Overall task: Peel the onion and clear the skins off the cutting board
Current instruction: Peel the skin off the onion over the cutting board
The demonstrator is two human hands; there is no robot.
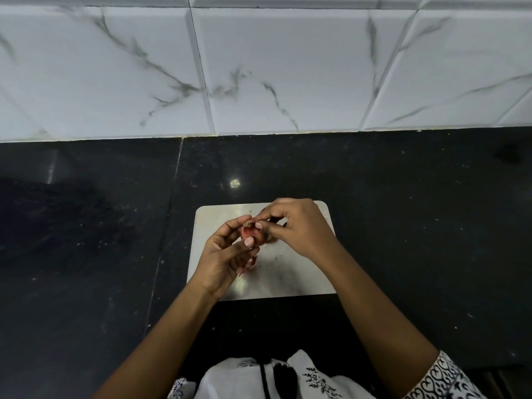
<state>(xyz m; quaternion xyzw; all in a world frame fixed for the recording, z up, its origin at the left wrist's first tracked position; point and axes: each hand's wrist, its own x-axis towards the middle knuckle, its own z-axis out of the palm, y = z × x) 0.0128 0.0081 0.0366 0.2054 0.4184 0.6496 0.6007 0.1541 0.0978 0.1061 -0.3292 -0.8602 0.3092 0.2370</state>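
Patterned sleeve (443, 378) nearest; left hand (227, 251) fingers curled round small reddish onion (252, 236) above cutting board (288, 272); right hand (299, 226) fingertips pinch, apparently, skin at its tip; risk: brittle skin tears, fragments scatter onto dark counter (403, 226).

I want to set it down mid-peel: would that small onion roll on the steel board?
Probably. The onion looks rounded, and the cutting board looks smooth and flat, so it could roll. It fits within the left hand, so likely light. The right hand pinches its tip, where the skin probably tears easily.
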